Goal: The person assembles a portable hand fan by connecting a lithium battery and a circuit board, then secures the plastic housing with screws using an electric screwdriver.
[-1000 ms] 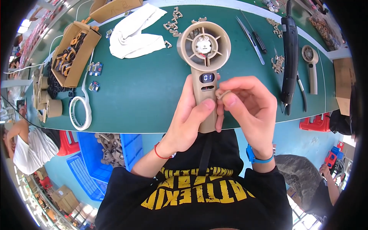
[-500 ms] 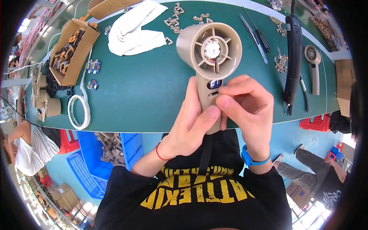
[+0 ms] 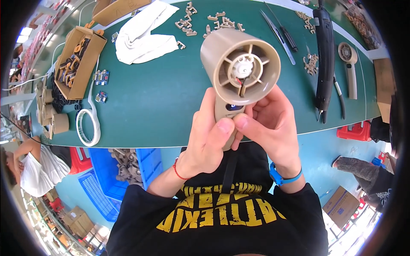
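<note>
We are wrapping our left hand [image 3: 205,134] around the handle of a beige fan [image 3: 243,68] above the green table's [image 3: 162,102] near edge. Our right hand [image 3: 273,121] is curling, thumb touching the handle; we cannot tell whether it is gripping. Yellow lettering [image 3: 222,217] is crossing our black shirt [image 3: 145,226]. Both wrists are angling inward.
</note>
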A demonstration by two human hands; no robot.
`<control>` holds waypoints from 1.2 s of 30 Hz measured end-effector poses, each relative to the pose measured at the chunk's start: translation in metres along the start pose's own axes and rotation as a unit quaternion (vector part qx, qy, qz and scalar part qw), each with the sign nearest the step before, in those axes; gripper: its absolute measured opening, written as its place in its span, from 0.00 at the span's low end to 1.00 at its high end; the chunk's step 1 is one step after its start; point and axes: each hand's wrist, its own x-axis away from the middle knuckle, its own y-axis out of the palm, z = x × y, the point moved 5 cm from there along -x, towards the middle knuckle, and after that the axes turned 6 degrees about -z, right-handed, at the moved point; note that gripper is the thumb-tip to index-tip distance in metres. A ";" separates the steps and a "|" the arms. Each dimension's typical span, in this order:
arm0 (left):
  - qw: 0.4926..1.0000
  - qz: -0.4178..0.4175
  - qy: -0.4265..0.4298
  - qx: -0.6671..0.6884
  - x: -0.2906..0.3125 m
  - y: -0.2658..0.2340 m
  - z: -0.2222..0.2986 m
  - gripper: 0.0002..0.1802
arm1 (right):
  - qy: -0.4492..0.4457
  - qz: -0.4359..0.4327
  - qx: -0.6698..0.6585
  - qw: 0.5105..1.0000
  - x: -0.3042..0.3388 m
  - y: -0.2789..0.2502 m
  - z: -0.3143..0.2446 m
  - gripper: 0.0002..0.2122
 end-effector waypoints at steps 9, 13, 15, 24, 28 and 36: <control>0.995 0.046 -0.084 0.018 0.001 0.002 0.001 0.32 | 0.015 -0.008 0.022 1.000 0.003 0.000 0.007 0.20; 0.995 0.033 -0.095 0.012 0.001 0.001 -0.001 0.32 | 0.010 -0.005 0.001 1.000 0.003 -0.003 0.009 0.20; 0.996 -0.002 -0.061 0.069 -0.001 0.002 -0.001 0.30 | -0.009 -0.032 -0.033 0.999 0.002 -0.005 0.009 0.20; 0.997 -0.002 -0.065 0.032 -0.002 -0.002 0.000 0.28 | -0.023 -0.023 -0.011 0.999 0.000 -0.004 0.013 0.20; 0.993 0.003 -0.094 0.068 -0.002 -0.001 -0.002 0.29 | -0.013 -0.010 -0.030 0.999 -0.002 -0.004 0.011 0.20; 0.994 -0.007 -0.094 0.059 -0.002 0.001 -0.004 0.33 | 0.017 0.005 -0.037 0.999 -0.005 0.000 0.007 0.19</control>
